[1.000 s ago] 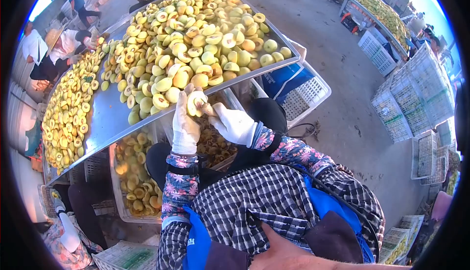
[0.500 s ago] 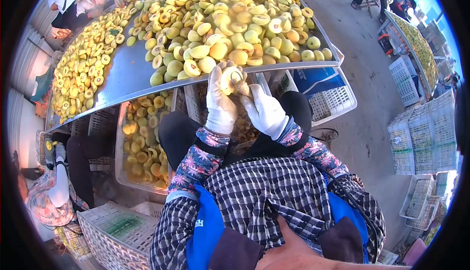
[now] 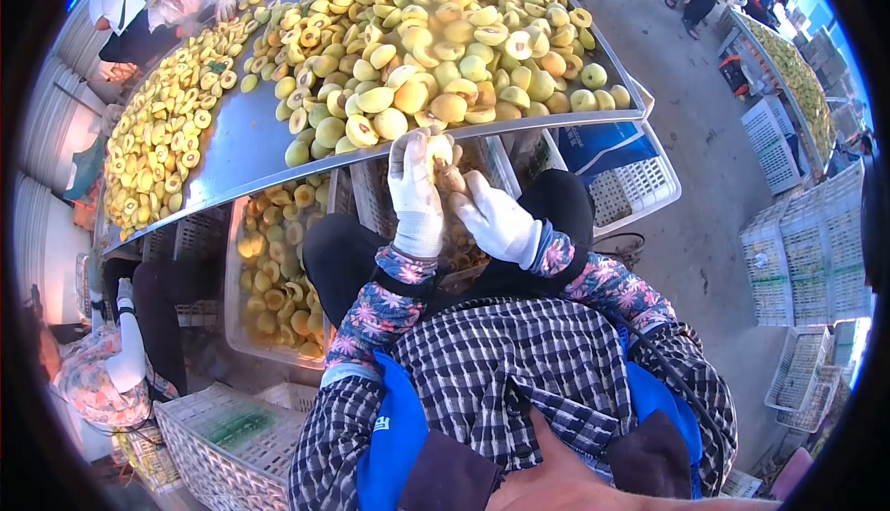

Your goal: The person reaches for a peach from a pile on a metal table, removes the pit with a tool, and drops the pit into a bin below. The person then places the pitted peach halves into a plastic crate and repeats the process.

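My left hand [image 3: 415, 198], in a white glove with stained fingers, is closed round a pale yellow halved fruit [image 3: 440, 148], apricot-like, just off the front edge of the metal table. My right hand [image 3: 501, 224], gloved too, pinches a short brown piece [image 3: 451, 178] against the fruit's near side; I cannot tell whether it is a tool handle. Heaped on the sloping metal table [image 3: 243, 131] ahead are many yellow-green fruits [image 3: 408, 94], most of them cut in half. Below my hands, between my knees, a crate partly shows with brownish bits in it.
A crate of fruit halves [image 3: 278, 279] stands left of my knee. The white crate [image 3: 640, 191] at the right has a blue bag [image 3: 603, 148] over it. Stacked crates [image 3: 807, 252] line the far right, and another crate [image 3: 232, 437] is at my lower left. Other people sit around the tables.
My hands have come slightly lower and the fruit has turned, showing less of its cut face. My right hand has shifted a little down and left.
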The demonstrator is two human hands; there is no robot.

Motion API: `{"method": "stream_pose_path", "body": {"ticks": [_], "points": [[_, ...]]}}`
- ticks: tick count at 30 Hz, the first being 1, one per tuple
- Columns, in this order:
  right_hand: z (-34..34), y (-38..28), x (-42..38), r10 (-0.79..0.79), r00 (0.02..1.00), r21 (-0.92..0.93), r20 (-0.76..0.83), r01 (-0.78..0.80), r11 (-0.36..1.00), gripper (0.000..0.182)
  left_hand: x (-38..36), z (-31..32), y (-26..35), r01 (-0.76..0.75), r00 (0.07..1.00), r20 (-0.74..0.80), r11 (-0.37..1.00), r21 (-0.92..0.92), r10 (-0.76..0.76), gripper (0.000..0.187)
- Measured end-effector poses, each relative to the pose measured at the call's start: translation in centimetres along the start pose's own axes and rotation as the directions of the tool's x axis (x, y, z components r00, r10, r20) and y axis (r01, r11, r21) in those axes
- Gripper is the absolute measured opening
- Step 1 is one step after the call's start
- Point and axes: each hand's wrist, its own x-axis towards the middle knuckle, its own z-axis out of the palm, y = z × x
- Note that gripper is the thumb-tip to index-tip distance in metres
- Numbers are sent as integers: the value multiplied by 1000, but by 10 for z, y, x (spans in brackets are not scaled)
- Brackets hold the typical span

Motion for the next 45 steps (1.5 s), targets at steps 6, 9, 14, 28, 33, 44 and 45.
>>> {"method": "stream_pose_path", "body": {"ticks": [6,9,14,28,33,44,45], "points": [[-14,2,5,177,956,-26,235,-176,984,24,7,-9,-4,-134,991,29,974,180,131,28],[-14,20,4,251,896,150,366,-323,934,29,15,-23,8,231,963,82,941,250,-258,33],[-25,-2,8,387,692,538,609,-720,439,30,7,-23,-27,-312,950,115,910,272,291,26],[3,-1,-5,221,592,624,775,-772,-119,38,4,-21,-9,240,958,-137,966,-93,-251,36],[23,-9,-11,346,690,703,636,-703,109,36,2,-18,-3,210,932,-252,956,-206,-259,34],[31,-22,-8,73,558,556,827,-791,-255,31,-12,-40,33,217,932,-269,968,-130,-245,35],[35,-25,-7,122,581,593,805,-791,-149,31,-14,-41,34,209,924,-288,963,-173,-252,37]]}}
